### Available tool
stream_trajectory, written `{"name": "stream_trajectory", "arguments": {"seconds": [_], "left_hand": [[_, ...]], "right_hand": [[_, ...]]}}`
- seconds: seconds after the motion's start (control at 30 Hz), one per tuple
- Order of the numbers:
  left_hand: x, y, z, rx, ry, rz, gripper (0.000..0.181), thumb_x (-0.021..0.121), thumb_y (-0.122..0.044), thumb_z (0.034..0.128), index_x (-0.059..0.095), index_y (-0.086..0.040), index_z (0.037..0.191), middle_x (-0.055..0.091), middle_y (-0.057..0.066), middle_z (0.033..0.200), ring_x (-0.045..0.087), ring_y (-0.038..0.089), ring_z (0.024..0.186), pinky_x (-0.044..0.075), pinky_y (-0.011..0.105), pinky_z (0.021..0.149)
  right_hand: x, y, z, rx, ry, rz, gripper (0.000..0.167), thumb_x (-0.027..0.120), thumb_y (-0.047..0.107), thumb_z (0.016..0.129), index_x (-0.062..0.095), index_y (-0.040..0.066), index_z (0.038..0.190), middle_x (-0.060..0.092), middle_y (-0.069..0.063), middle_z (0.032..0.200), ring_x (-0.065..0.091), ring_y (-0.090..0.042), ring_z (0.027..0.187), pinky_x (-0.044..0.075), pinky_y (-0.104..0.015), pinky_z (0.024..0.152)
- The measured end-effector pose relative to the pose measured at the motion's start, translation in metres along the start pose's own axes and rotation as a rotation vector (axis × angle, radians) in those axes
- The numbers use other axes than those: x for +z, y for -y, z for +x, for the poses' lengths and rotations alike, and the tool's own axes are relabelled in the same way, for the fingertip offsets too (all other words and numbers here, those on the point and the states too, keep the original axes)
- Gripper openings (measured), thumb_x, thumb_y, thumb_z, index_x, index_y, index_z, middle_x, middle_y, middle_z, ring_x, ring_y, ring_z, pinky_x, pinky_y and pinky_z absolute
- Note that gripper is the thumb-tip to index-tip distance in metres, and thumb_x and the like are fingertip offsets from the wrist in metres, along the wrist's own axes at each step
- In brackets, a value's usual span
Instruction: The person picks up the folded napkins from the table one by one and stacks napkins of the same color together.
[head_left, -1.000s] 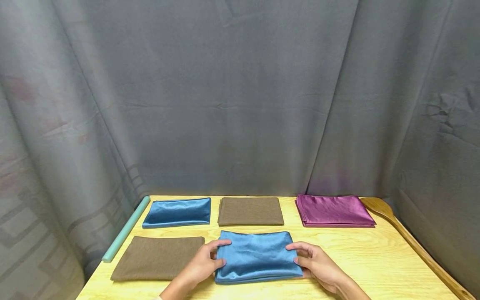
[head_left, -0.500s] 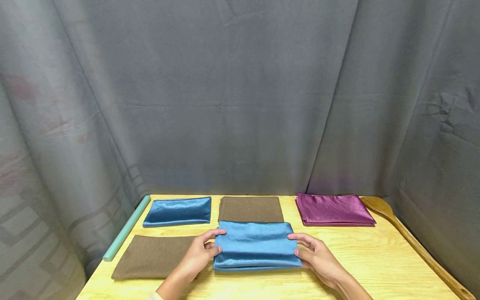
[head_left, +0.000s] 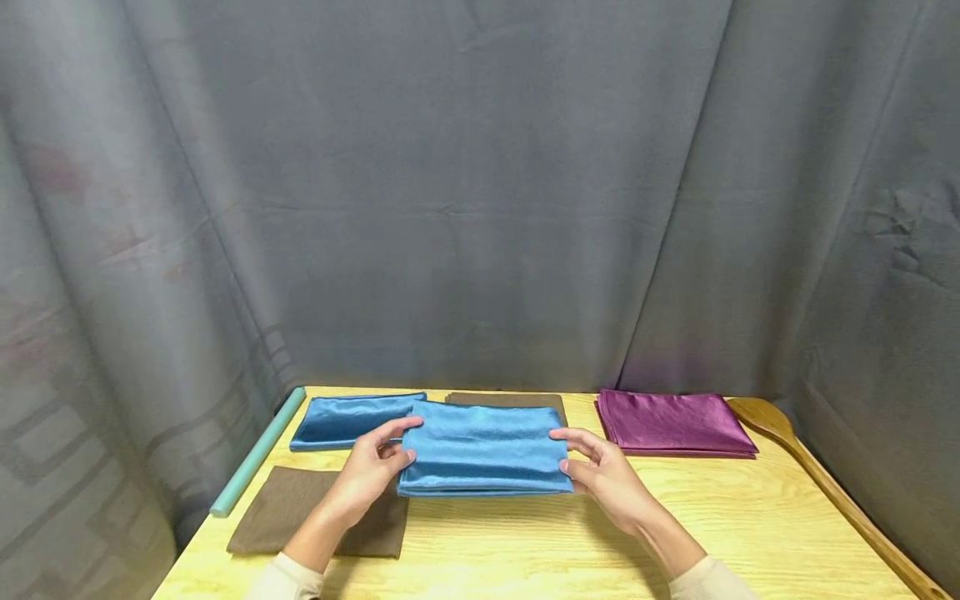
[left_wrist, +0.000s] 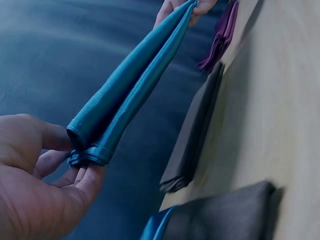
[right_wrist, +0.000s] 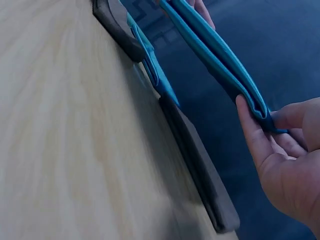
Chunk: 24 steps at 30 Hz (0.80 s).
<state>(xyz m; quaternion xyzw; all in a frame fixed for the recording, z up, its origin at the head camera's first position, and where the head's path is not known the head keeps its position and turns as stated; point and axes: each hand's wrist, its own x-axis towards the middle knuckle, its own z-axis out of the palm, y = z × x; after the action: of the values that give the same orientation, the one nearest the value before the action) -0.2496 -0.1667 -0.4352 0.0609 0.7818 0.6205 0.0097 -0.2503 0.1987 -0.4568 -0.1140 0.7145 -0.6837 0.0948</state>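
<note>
A folded, shiny blue cloth is held up above the table, level between both hands. My left hand pinches its left edge between thumb and fingers. At the opposite edge, my right hand grips it the same way. Both wrist views show the cloth's folded layers stretched between the hands, clear of the wood. Behind it, a folded brown cloth is mostly hidden. A second folded blue cloth lies at the back left, partly covered by the held one. Another brown cloth lies beneath my left forearm.
A folded purple cloth lies at the back right of the wooden table. A long wooden spoon runs along the right edge, a green rod along the left. A grey curtain hangs behind.
Both hands have raised the blue cloth off the table and moved it away from me and slightly left. It now covers most of the back brown cloth and a corner of the other blue one.
</note>
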Motion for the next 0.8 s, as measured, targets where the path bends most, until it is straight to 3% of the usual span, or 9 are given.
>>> {"name": "stream_trajectory", "arguments": {"seconds": [0.07,0.2,0.4,0.5,0.63,0.73,0.8], "left_hand": [[-0.009,-0.002,0.004,0.014,-0.025,0.024,0.049,0.065,0.003,0.0929,0.065,-0.013,0.139,0.061,0.011,0.130,0.056,0.011,0.089,0.047,0.019,0.075],[-0.027,-0.001,0.013,0.023,-0.044,0.073,0.050,0.064,0.000,0.0949,0.062,-0.013,0.143,0.053,0.018,0.150,0.057,0.021,0.114,0.048,0.019,0.088],[-0.051,0.007,0.026,-0.014,-0.028,0.080,0.053,0.060,-0.003,0.0983,0.055,-0.015,0.150,0.041,0.021,0.161,0.044,0.034,0.141,0.044,0.026,0.100],[-0.063,0.012,0.029,-0.021,-0.017,0.085,0.055,0.058,-0.002,0.0992,0.052,-0.014,0.152,0.038,0.022,0.162,0.043,0.034,0.140,0.044,0.026,0.100],[-0.079,0.016,0.034,-0.011,-0.002,0.069,0.058,0.054,0.001,0.0986,0.047,-0.010,0.155,0.036,0.025,0.160,0.047,0.027,0.123,0.045,0.022,0.088],[-0.091,0.016,0.039,-0.003,-0.002,0.078,0.060,0.052,0.004,0.0975,0.044,-0.007,0.156,0.034,0.027,0.161,0.045,0.030,0.127,0.043,0.016,0.086],[-0.099,0.017,0.044,0.000,-0.012,0.092,0.061,0.051,0.005,0.0970,0.043,-0.006,0.156,0.031,0.028,0.163,0.038,0.034,0.139,0.039,0.012,0.089]], "right_hand": [[0.007,0.003,0.009,-0.005,-0.010,0.003,0.051,0.063,0.003,0.098,0.051,0.002,0.147,0.046,-0.024,0.145,0.057,-0.005,0.086,0.057,-0.026,0.076],[0.021,0.007,0.027,-0.037,-0.006,0.010,0.050,0.062,0.001,0.097,0.052,0.001,0.146,0.048,-0.026,0.144,0.062,-0.007,0.091,0.059,-0.027,0.079],[0.039,0.007,0.053,-0.077,0.019,0.078,0.049,0.059,-0.005,0.097,0.051,-0.002,0.145,0.056,-0.018,0.130,0.069,-0.009,0.092,0.061,-0.028,0.081],[0.049,0.006,0.066,-0.074,0.016,0.078,0.049,0.060,-0.006,0.096,0.053,-0.002,0.144,0.058,-0.018,0.129,0.069,-0.008,0.089,0.060,-0.025,0.078],[0.064,0.007,0.081,-0.064,0.006,0.063,0.048,0.060,-0.007,0.095,0.056,0.000,0.142,0.057,-0.022,0.134,0.066,-0.007,0.086,0.058,-0.023,0.075],[0.075,0.008,0.094,-0.054,-0.001,0.070,0.047,0.060,-0.007,0.095,0.059,0.002,0.140,0.057,-0.021,0.135,0.063,-0.009,0.087,0.057,-0.024,0.074],[0.083,0.009,0.102,-0.044,-0.008,0.087,0.046,0.060,-0.007,0.094,0.060,0.004,0.139,0.057,-0.018,0.135,0.061,-0.010,0.088,0.057,-0.027,0.074]]}}
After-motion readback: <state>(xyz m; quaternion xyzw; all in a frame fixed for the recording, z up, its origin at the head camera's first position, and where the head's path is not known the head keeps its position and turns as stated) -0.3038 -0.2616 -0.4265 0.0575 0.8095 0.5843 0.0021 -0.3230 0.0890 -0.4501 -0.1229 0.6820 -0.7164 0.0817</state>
